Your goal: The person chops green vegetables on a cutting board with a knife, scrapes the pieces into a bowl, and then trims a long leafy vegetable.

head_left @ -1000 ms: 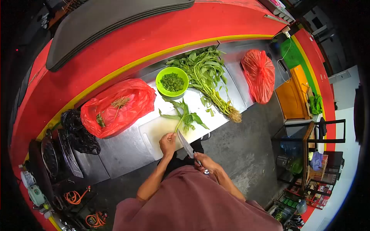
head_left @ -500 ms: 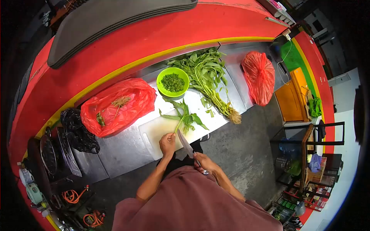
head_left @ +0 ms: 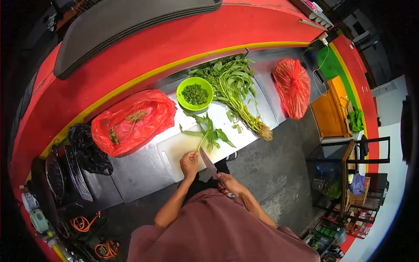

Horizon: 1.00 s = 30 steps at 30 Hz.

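On a white cutting board (head_left: pixel 170 153) lies a leafy green stalk (head_left: pixel 209 134), its lower end pinched in my left hand (head_left: pixel 189 164). My right hand (head_left: pixel 231 184) grips the handle of a knife (head_left: pixel 208 163), whose tip is beside the stalk, just right of my left fingers. Beyond the board, a lime-green bowl (head_left: pixel 181 98) holds chopped greens (head_left: pixel 194 94). To its right lies a large bunch of leafy greens (head_left: pixel 229 83) with roots (head_left: pixel 263 131) pointing toward the table's front edge.
An open red plastic bag (head_left: pixel 157 105) with root scraps and a black bag (head_left: pixel 86 148) are at the left. A tied red bag (head_left: pixel 292 87) stands at the right. Dark trays (head_left: pixel 135 30) rest on the red ledge (head_left: pixel 262 26) beyond the steel table (head_left: pixel 135 174).
The knife and my right hand have shifted very slightly left. My left hand keeps its hold on the stalk.
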Each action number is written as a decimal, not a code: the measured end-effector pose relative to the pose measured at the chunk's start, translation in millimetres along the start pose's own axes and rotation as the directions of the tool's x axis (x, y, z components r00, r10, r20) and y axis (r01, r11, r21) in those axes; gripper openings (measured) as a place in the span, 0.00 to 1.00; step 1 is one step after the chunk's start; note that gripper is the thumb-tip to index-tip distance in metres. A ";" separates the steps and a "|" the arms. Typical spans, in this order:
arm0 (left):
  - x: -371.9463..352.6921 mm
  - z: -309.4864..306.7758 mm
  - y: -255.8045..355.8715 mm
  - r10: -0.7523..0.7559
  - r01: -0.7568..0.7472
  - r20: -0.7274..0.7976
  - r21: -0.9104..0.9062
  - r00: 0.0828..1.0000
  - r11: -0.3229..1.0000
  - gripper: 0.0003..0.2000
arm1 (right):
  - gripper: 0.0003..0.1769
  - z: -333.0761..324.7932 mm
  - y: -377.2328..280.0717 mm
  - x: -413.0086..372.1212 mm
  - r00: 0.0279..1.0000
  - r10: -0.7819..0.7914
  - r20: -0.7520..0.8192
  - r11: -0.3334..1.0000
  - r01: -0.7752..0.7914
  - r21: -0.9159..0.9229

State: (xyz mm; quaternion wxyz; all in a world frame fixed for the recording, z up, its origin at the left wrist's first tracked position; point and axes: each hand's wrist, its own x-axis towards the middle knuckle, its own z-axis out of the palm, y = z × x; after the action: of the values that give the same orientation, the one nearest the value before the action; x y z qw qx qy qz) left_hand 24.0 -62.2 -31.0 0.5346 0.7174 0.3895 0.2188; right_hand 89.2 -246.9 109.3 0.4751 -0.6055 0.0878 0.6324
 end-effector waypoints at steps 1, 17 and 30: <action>-0.4 -1.2 3.1 0.008 -0.008 0.000 0.004 1.000 1.000 0.08 | 0.15 0.3 -1.3 0.3 1.000 -0.006 0.002 0.998 0.006 -0.058; 1.2 -2.6 15.5 -0.073 0.072 0.034 0.035 0.997 0.997 0.08 | 0.23 1.3 25.7 16.9 0.943 -0.297 -0.153 0.719 0.116 -0.686; 5.2 0.3 -10.7 -0.170 0.192 0.133 -0.172 0.976 0.966 0.12 | 0.18 0.9 40.1 25.7 0.922 -0.334 -0.198 0.689 0.095 -0.719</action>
State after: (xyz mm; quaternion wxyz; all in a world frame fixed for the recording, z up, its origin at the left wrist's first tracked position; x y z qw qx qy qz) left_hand 23.9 -56.9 -41.6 0.6384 0.6379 0.3994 0.1615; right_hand 65.0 -254.9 69.0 0.2633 -0.8375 -0.1547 0.4531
